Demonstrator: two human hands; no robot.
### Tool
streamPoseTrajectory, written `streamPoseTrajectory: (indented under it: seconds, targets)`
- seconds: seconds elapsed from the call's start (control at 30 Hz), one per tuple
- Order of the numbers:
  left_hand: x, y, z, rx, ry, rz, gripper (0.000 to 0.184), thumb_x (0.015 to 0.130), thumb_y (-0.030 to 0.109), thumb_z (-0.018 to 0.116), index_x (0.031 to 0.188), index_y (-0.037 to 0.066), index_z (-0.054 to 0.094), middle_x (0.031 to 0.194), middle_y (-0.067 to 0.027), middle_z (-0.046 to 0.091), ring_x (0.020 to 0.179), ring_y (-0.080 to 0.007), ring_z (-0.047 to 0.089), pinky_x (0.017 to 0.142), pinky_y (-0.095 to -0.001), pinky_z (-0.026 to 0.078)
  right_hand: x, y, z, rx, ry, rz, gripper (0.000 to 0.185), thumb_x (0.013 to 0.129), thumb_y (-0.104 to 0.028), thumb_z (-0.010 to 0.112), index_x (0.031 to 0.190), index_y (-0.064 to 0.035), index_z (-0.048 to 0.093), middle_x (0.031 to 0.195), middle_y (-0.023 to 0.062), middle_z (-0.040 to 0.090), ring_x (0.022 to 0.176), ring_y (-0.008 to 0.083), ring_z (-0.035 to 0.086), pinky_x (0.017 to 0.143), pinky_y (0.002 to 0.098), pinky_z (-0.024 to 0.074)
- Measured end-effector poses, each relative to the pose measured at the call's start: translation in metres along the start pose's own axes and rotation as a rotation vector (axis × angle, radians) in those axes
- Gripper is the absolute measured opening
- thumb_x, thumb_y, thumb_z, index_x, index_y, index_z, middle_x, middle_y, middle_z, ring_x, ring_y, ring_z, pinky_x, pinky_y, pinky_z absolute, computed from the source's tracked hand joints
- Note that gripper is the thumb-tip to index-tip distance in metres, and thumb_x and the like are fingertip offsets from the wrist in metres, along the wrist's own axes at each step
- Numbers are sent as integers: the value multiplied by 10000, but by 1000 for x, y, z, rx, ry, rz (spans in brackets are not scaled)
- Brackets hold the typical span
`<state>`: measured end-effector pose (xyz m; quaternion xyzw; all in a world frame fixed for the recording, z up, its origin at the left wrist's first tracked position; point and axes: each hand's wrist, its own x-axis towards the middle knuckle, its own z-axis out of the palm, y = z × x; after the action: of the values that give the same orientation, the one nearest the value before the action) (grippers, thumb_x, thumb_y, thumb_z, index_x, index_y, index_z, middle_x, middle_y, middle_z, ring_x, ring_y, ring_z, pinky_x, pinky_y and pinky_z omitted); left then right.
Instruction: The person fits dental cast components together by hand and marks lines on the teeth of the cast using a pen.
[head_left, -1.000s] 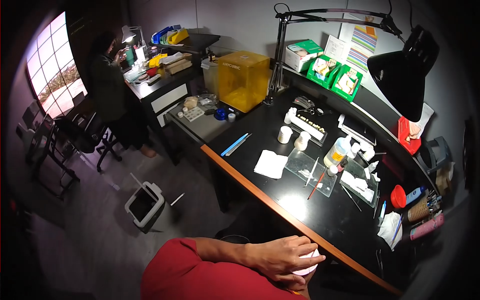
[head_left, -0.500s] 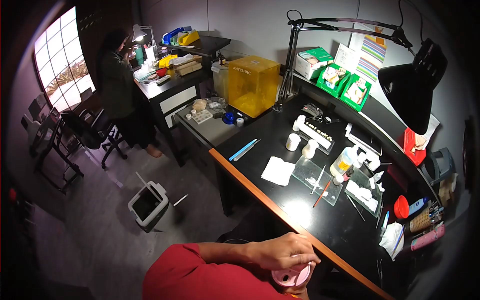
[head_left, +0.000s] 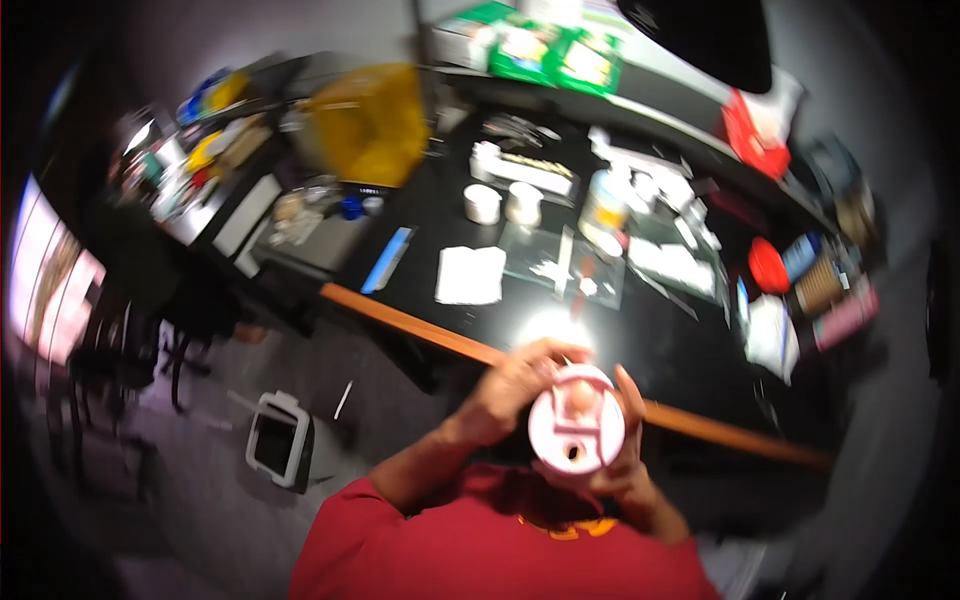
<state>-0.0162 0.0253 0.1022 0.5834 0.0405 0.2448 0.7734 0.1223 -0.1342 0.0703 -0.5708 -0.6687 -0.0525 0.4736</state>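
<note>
Clamping a pink-lidded cup (head_left: 577, 428) in the grip of left hand (head_left: 510, 390) and right hand (head_left: 626, 466), by the near edge of the table (head_left: 665, 368).
Facing a white sheet (head_left: 470, 275) on the left, with a glass slab (head_left: 525, 250) just right of it, then two white jars (head_left: 482, 206) behind and, farther off, a yellow box (head_left: 368, 125) with green boxes (head_left: 585, 62) right of it.

The cup (head_left: 576, 432) is pale pink with 1 dark opening. The shirt (head_left: 420, 550) is red with orange-yellow markings (head_left: 572, 530). The tabletop (head_left: 660, 350) is black with an orange-brown edge strip (head_left: 430, 334); the boxy cover (head_left: 370, 125) is amber, the bowl (head_left: 767, 265) red.
</note>
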Motion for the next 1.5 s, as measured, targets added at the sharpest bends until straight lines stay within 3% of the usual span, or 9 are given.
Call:
streamPoseTrajectory:
  seconds: [0.13,0.17,0.2,0.33,0.5,0.6,0.93,1.33,1.5]
  targets:
    - [6,-5,-19,82,66,79,594,1063,443,444,1362,-63,533,1207,-159,638,1159,-211,608,1007,-358,474,35,-5,-12,169,87,-32,1210,637,-196,979,1553,-45,203,1215,232,667,1029,362,724,846,434,594]
    - [6,-4,-14,46,122,51,582,1061,436,430,1344,-51,576,1169,-128,651,1037,-139,565,901,-274,403,42,-8,-17,150,92,-46,1211,646,-177,973,1563,-59,192,1202,234,678,1027,356,730,842,428,598]
    - [6,-5,-23,74,94,43,591,1065,451,442,1340,-62,548,1181,-143,645,1073,-191,635,942,-336,495,42,-6,-17,145,111,-41,1221,644,-181,975,1566,-57,185,1197,231,678,1024,349,731,839,422,599]
    - [18,-15,-34,203,143,77,487,1081,355,420,1260,-47,628,1056,-111,678,950,-146,603,871,-290,454,35,4,-15,179,137,-10,1341,620,-286,1011,1573,12,116,1366,218,495,1155,324,644,982,425,529]
    - [31,-39,-48,198,192,28,415,1091,286,431,1194,-32,677,955,-77,692,870,-111,572,828,-266,446,41,8,-20,133,175,-23,1328,612,-300,1015,1568,-1,143,1296,215,580,1132,320,661,940,428,552]
    - [34,-50,-54,222,189,28,376,1090,245,446,1184,-33,681,952,-73,690,869,-104,569,824,-261,449,52,2,-29,3,241,-62,1223,632,-232,986,1555,-44,206,1114,204,687,937,323,741,804,390,609]
    - [25,-42,-54,356,160,-35,260,1050,162,555,1134,-32,705,945,-65,691,880,-101,625,826,-245,504,54,7,-48,137,282,-79,1100,653,-267,937,1522,-6,315,1189,241,639,909,352,720,744,405,602]
    - [21,-36,-46,332,172,-45,193,1010,76,583,1086,-50,707,947,-62,691,880,-103,647,805,-249,514,148,-129,-76,1827,439,-49,707,971,-445,640,1390,87,437,992,297,679,772,329,706,613,467,600]
    - [24,-22,-37,493,152,54,182,994,75,594,1058,-65,693,928,-88,712,851,-121,646,785,-268,514,167,-155,-66,1894,595,-304,866,963,-590,605,1441,85,352,1002,315,663,826,356,727,633,510,624]
